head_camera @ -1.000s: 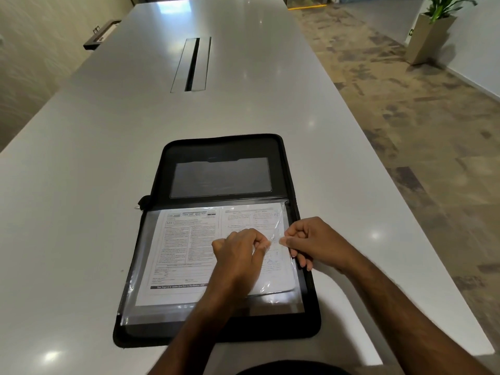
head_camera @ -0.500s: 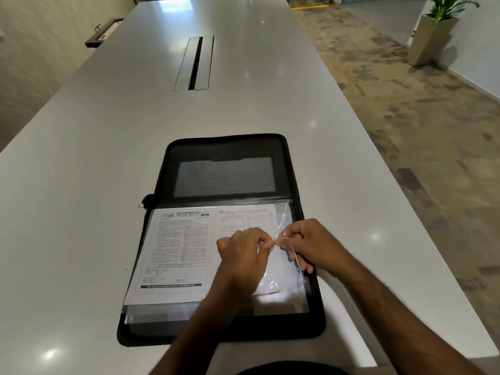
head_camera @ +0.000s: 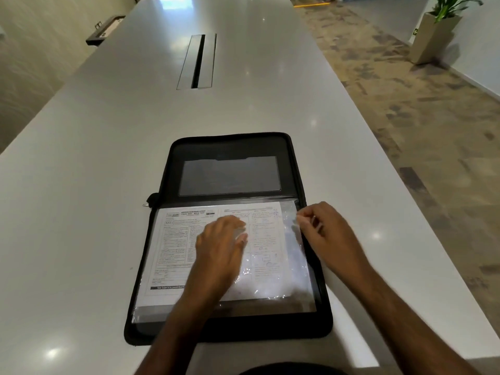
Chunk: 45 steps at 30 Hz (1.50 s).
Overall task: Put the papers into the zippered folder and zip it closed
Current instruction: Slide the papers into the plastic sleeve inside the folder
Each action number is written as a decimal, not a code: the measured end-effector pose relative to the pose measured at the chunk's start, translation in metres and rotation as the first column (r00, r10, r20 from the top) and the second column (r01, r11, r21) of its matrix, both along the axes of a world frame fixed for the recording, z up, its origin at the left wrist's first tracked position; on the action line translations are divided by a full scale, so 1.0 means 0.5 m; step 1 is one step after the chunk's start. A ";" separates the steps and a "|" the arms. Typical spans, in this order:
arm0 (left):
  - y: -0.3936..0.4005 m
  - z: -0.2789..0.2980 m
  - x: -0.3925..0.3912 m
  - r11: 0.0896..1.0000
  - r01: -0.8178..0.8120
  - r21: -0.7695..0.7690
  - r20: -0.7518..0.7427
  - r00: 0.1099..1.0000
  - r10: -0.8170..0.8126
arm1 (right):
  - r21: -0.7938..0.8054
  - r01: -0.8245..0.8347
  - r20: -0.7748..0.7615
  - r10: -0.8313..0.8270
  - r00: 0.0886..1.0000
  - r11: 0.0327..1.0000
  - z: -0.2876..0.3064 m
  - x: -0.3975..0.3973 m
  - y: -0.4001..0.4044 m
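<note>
The zippered folder (head_camera: 230, 147) lies open on the worktop (head_camera: 108, 158). The left hand (head_camera: 221, 244) presses flat, fingers together, on the papers (head_camera: 173, 247); the right hand (head_camera: 324, 234) pinches the clear sleeve (head_camera: 293, 239) edge.

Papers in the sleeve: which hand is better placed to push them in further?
Left. The left hand lies flat on the papers, inside the clear sleeve; the right hand pinches the sleeve's right edge, holding it open.

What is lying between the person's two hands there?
In the head view, printed papers under a crinkled clear plastic sleeve lie between the left hand and right hand.
</note>
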State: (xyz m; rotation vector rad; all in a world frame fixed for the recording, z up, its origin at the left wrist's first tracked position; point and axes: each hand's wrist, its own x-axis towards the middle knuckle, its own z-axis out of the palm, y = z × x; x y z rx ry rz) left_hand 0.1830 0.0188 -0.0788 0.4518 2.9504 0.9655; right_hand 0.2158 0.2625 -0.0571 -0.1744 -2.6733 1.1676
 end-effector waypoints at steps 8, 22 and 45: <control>-0.101 -0.046 -0.042 0.962 0.025 -0.271 0.024 1.000 -0.020 | 0.307 -0.445 0.327 0.346 0.880 0.841 -0.069 -0.018 -0.190; -0.183 -0.078 -0.058 0.953 -0.020 -0.302 0.041 0.999 0.033 | 0.506 -0.378 0.417 0.164 0.894 0.775 -0.107 0.004 -0.127; -0.280 0.008 -0.314 0.889 -0.444 0.108 0.220 0.883 0.414 | 0.246 0.222 0.292 -0.290 0.911 0.944 -0.056 -0.224 0.033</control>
